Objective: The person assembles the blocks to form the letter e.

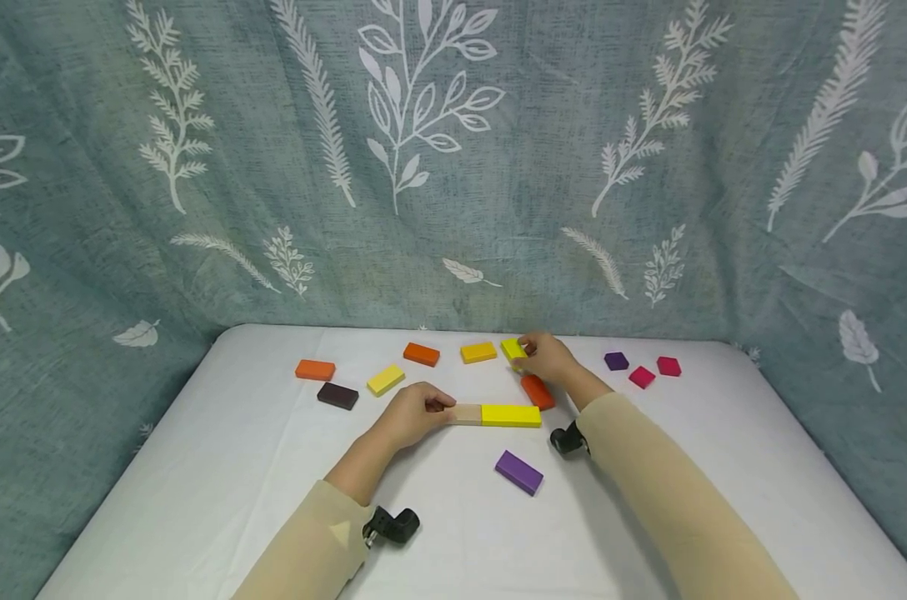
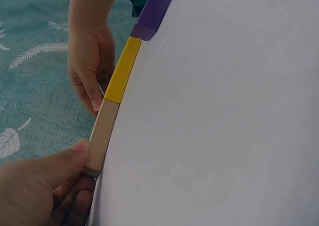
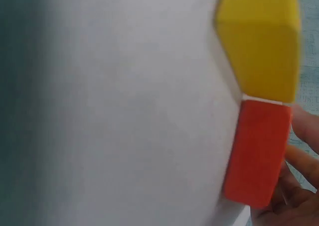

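Observation:
My left hand [image 1: 418,412] pinches the near end of a plain wooden block [image 2: 102,131] between thumb and fingers. That block lies end to end with a bright yellow block [image 1: 510,416] on the white table, making one straight row. Farther back, my right hand [image 1: 549,360] has its thumb and finger around another bright yellow block [image 1: 511,351]. Just below that hand lies a red-orange block [image 1: 538,392], close to the right end of the row. In the right wrist view, the red-orange block [image 3: 259,154] covers part of the right hand [image 3: 291,193].
A purple block [image 1: 519,472] lies in front of the row. Orange [image 1: 315,369], dark brown [image 1: 338,396], pale yellow [image 1: 386,380] and other blocks are scattered behind and left. Small purple [image 1: 616,361] and crimson pieces [image 1: 642,377] lie right. A patterned curtain [image 1: 453,250] hangs behind the table.

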{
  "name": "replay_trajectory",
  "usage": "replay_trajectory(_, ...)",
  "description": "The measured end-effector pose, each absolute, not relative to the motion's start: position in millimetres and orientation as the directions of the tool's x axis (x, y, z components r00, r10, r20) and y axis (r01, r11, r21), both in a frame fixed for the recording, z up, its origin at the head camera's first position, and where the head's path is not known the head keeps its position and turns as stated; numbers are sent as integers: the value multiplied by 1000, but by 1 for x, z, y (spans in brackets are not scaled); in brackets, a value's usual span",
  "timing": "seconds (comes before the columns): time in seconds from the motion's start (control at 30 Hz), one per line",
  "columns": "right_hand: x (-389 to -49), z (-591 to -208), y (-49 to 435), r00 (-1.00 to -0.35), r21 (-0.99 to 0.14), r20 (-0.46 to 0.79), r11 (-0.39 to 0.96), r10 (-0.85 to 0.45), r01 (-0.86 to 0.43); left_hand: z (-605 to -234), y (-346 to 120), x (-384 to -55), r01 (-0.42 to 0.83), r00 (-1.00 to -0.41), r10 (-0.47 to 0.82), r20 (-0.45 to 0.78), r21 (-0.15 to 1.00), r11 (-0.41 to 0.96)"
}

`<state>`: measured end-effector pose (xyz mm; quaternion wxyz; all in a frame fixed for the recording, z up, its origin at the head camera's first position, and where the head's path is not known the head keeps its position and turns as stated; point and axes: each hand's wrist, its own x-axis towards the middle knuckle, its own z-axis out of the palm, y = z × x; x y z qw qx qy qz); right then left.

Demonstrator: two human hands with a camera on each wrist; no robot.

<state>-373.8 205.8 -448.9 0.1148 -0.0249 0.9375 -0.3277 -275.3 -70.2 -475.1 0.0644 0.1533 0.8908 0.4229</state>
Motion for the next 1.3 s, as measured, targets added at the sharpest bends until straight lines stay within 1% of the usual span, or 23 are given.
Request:
replay_trajectory(0.23,-374,-451,205,-972,-625,-198,780,-124,28,-474,-69,-275,213,-946,324,10,771,600)
replay_trajectory(0.5,-369,-447,205,-955,-680,-227,733,-191,15,-475,-69,-275,216,-947,321,17,773,597)
replay_trajectory(0.77,-365,-449,206,-944,-704,-211,710,-252,-32,-475,-69,-275,218,-946,323,19,776,591)
replay_trajectory(1.07,-362,-448,207,-938,-711,-226,703,-262,-25,-476,-69,-275,216,-946,324,15,775,594)
replay_trajectory(1.3,-364,-450,207,-933,-713,-211,699,-290,-55,-475,-70,-275,225,-944,330,23,775,590)
